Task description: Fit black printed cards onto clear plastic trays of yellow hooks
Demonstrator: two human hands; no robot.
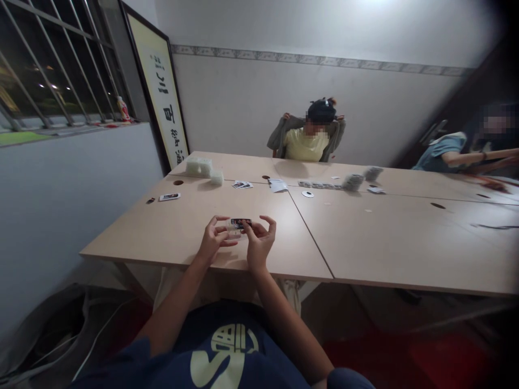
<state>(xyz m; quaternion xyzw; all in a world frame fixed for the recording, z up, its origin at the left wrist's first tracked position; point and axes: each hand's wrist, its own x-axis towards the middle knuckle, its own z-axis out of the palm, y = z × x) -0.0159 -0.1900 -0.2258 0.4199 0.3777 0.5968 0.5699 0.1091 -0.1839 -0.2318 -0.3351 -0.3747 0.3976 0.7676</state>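
Above the near edge of the table, both hands hold a small clear plastic case (234,235). My left hand (213,237) grips its left end between thumb and fingers. A dark printed label (239,222) lies along the upper side of the case. My right hand (259,244) has its thumb against the label's right part, with the index finger raised and curved. The fingers behind the case are partly hidden, and I cannot tell whether the label is stuck to it.
On the table (194,216) are a white printed card (169,197), several photo-like cards (242,185), a white sheet (278,186) and clear plastic stacks (198,167). Grey stacks (352,182) stand farther right. One person (307,141) sits opposite handling a jacket; another (441,151) is at right.
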